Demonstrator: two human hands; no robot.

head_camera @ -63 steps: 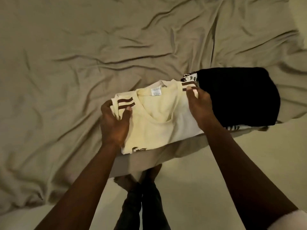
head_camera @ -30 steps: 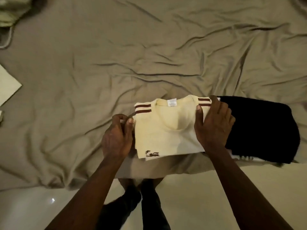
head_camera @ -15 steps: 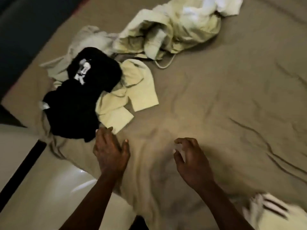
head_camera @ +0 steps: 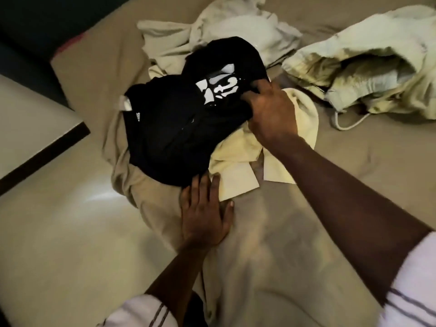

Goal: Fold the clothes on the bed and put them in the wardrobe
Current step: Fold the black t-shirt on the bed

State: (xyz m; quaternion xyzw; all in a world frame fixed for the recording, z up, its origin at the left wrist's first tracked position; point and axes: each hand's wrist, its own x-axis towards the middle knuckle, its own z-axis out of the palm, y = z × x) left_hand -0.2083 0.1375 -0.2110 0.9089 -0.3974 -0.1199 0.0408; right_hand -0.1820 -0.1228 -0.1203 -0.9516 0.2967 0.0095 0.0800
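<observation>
Head view: right grip point(head_camera: 271, 114), earlier hovering, now pinches the black shirt point(head_camera: 169, 138); left grip point(head_camera: 205, 215) spread at its hem.

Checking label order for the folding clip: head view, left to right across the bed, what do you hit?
In order: black T-shirt → right hand, fingers gripping the shirt's right edge → pale green drawstring garment. The left hand and yellow garment overlap the shirt, so omitted.

Left sleeve point(head_camera: 144, 312) and right sleeve point(head_camera: 410, 286): white, short, loose cloth, each crossed by thin dark stripes. Forearms bare below them. Left hand point(head_camera: 203, 215), right hand point(head_camera: 271, 114) bare.
</observation>
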